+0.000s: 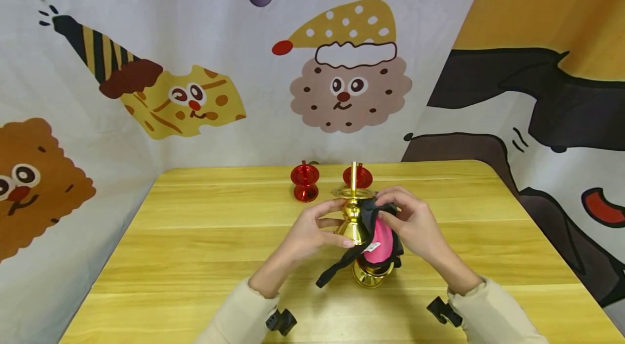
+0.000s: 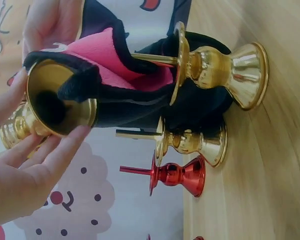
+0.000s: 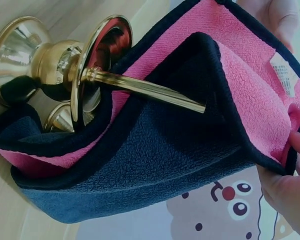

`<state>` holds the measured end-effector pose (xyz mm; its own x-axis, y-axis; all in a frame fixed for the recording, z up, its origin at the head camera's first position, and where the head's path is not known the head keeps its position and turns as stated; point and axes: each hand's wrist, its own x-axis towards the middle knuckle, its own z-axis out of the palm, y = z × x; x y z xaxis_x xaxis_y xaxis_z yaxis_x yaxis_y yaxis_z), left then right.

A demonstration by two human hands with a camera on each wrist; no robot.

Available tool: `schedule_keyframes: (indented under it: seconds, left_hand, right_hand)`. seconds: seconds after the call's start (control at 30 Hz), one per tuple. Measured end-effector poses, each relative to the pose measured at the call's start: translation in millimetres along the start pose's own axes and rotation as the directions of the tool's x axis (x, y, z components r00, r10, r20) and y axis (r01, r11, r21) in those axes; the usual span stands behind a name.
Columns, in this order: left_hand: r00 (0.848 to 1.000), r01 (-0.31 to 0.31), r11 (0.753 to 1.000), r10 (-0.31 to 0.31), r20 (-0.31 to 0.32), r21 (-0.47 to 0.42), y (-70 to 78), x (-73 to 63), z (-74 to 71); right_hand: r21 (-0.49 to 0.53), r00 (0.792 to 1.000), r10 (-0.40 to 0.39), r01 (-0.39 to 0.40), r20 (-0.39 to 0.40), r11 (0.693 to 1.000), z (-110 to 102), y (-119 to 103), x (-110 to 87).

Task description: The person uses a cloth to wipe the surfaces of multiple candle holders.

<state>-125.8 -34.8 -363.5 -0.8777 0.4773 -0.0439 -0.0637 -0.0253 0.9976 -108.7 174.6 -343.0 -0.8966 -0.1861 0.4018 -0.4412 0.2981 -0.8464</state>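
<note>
My left hand (image 1: pixel 314 233) grips a gold candlestick (image 1: pixel 352 212) by its flared base, above the table, its long spike pointing up. In the left wrist view its hollow base (image 2: pixel 82 117) faces the camera, and a dark corner of a cloth (image 2: pixel 135 107) laps over the rim. My right hand (image 1: pixel 415 219) pinches the upper edge of this cloth, dark grey on one side and pink on the other, with a white label (image 3: pixel 284 75). The cloth hangs down around a second gold candlestick (image 2: pixel 207 65) standing on the table, partly hiding it in the head view.
Another gold candlestick (image 2: pixel 192 142) stands on the table, close by the cloth in the left wrist view. Two red candlesticks, one left (image 1: pixel 305 184) and one right (image 1: pixel 363 177), stand near the wooden table's (image 1: pixel 205 235) back edge. A cartoon-printed curtain (image 1: pixel 219 24) hangs behind.
</note>
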Motion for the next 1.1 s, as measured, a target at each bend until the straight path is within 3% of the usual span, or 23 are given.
schedule_keyframes:
  seconds: [0.13,0.3,0.4,0.47,0.57,0.67,0.8,0.93,1.0,1.1]
  left_hand:
    - [1.000,0.011,1.000,-0.011,-0.001,-0.003,1.2,-0.9,0.2]
    - [0.996,0.012,0.989,0.002,-0.093,0.150,4.2,-2.8,6.9]
    - [0.991,0.005,0.969,0.028,-0.132,0.246,6.5,-3.7,12.5]
    - [0.989,-0.002,0.958,0.044,-0.140,0.287,7.2,-4.1,14.4]
    - [0.992,0.012,0.958,0.026,-0.127,0.288,7.2,-4.2,12.4]
    - [0.998,0.007,0.974,0.008,-0.066,0.225,5.6,-2.9,5.2]
    - [0.998,-0.011,0.998,0.007,0.066,0.056,5.2,-2.3,-5.8]
    - [0.986,0.002,0.996,0.014,0.167,-0.090,7.5,-5.1,-12.2]
    - [0.985,0.004,0.995,0.014,0.175,-0.099,8.7,-6.6,-12.1]
    - [0.993,-0.019,1.000,0.018,0.115,0.004,9.0,-7.2,-7.5]
  right_hand:
    - [-0.012,1.000,-0.005,0.005,-0.005,1.000,-1,-2,-0.3]
    - [-0.131,0.998,-0.062,0.060,-0.008,0.990,4,-6,-1.6]
    - [-0.265,0.988,-0.153,0.145,-0.008,0.953,11,-10,-3.1]
    - [-0.346,0.973,-0.229,0.215,-0.001,0.913,17,-12,-3.9]
    - [-0.396,0.955,-0.296,0.277,0.014,0.876,21,-12,-4.8]
    - [-0.329,0.961,-0.276,0.265,0.015,0.907,18,-10,-4.9]
    - [-0.116,0.990,-0.139,0.138,-0.001,0.984,9,-6,-4.3]
    - [0.015,0.999,-0.041,0.041,-0.005,0.999,4,-3,-3.6]
    - [0.023,1.000,-0.016,0.016,-0.014,1.000,4,-2,-3.2]
    - [-0.004,0.999,-0.003,0.003,-0.037,1.000,5,-3,-3.0]
